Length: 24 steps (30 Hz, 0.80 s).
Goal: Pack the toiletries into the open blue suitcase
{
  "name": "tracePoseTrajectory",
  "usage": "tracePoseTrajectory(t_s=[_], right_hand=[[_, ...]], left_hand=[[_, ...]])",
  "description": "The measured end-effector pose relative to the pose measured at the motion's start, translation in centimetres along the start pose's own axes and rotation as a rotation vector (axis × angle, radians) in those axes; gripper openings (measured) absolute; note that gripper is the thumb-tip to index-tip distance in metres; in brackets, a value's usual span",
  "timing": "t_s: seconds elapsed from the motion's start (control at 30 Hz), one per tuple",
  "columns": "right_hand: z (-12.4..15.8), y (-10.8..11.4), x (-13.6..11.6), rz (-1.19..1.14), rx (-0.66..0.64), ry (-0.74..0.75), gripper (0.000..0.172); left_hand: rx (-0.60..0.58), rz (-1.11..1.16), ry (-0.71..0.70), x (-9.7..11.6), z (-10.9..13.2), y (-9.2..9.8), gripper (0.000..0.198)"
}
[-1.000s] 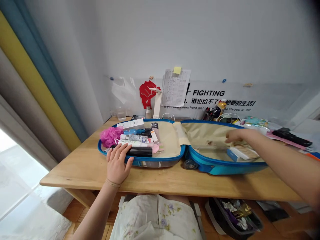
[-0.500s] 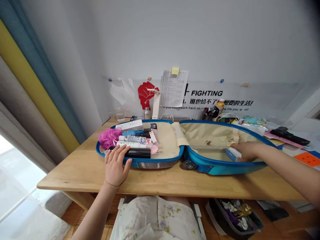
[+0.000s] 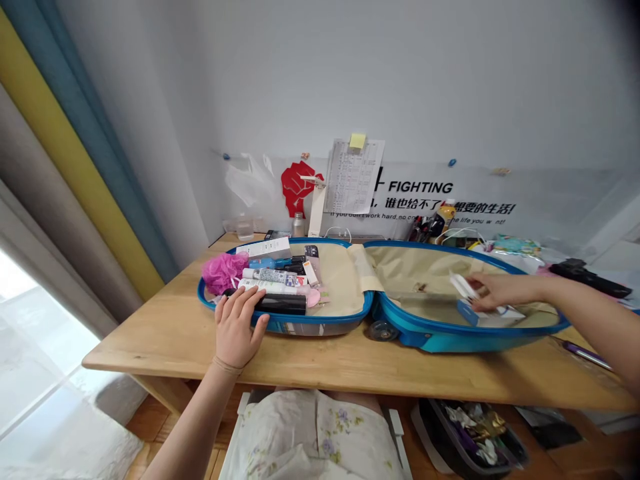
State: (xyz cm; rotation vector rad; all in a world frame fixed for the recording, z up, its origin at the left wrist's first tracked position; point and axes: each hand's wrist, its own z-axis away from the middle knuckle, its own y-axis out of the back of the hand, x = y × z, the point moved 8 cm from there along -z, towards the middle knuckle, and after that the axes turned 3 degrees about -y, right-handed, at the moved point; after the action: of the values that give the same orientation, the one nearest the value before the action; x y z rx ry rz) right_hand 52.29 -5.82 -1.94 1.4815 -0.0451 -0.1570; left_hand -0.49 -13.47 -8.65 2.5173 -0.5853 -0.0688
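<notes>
A blue suitcase [image 3: 340, 325] lies open on the wooden table, its two halves side by side. My left hand [image 3: 239, 327] rests on the front rim of the left half, fingers stretched over a black cylinder [image 3: 283, 305] and the thumb apart. Around it are a pink bath puff [image 3: 225, 272], white tubes [image 3: 270, 287], a blue bottle [image 3: 270, 263] and a white box [image 3: 265, 249]. Over the right half, my right hand [image 3: 493, 292] pinches a small flat white piece [image 3: 463, 287]; what it is I cannot make out. Just beneath sits a blue-and-white box [image 3: 493, 316].
A silver bottle [image 3: 299, 225] and a white lamp [image 3: 317, 210] stand behind the suitcase. At the back right are a yellow-capped bottle [image 3: 444, 219], pens and a black item [image 3: 590, 277]. A purple pen-like object [image 3: 587, 355] lies at right. Below the table is a full bin [image 3: 470, 440].
My right hand has risen from inside the right half and now holds the white piece; the blue-and-white box shows more fully beneath. My left hand stays in place. The view has shifted slightly.
</notes>
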Motion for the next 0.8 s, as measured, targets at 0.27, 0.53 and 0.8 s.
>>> tracePoseTrajectory(t_s=[0.27, 0.53, 0.8], right_hand=[[0.2, 4.1, -20.8, 0.025, 0.095, 0.425, 0.086], [-3.8, -2.2, -34.4, 0.272, 0.036, 0.56, 0.087], [-5.0, -5.3, -36.5, 0.221, -0.05, 0.573, 0.084]], left_hand=[[0.013, -0.002, -0.008, 0.1, -0.1, 0.2, 0.041], [-0.007, -0.002, 0.0, 0.1, 0.0, 0.1, 0.042], [-0.004, 0.0, -0.001, 0.0, 0.0, 0.0, 0.041]])
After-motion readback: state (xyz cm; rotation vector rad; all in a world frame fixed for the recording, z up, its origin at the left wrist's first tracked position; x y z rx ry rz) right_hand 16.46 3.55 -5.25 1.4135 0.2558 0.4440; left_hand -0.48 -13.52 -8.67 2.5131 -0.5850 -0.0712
